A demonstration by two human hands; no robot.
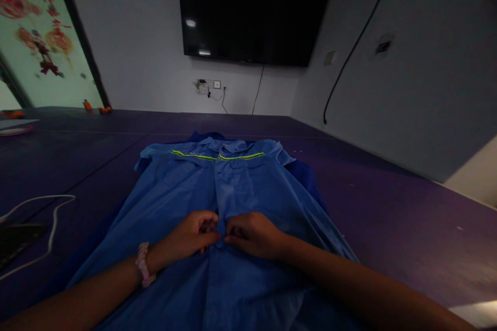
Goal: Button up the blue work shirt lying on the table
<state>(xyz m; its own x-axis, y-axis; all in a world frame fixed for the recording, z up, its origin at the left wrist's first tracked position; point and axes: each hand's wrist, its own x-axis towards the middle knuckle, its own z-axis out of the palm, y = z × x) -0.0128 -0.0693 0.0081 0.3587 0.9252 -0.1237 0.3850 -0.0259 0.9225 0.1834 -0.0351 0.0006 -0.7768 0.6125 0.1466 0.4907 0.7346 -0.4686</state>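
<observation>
pinching the front placket of the blue work shirt [233, 186] | left hand [194, 235] and right hand [252, 232] fingertips nearly touching, both closed on fabric | shirt spread flat on purple tabletop [388, 207] under and beyond both hands | white cable [50, 217] well left of left hand

No text, brand, number or sign can be read anywhere in this view. The blue work shirt [217, 201] carries a faint mark just above the left half of its yellow-green chest stripe [217, 156], perhaps a line of stitched lettering, but it is too small and dim to make out. The window panel [42, 31] bears red cut-out ornaments, not legible characters
</observation>
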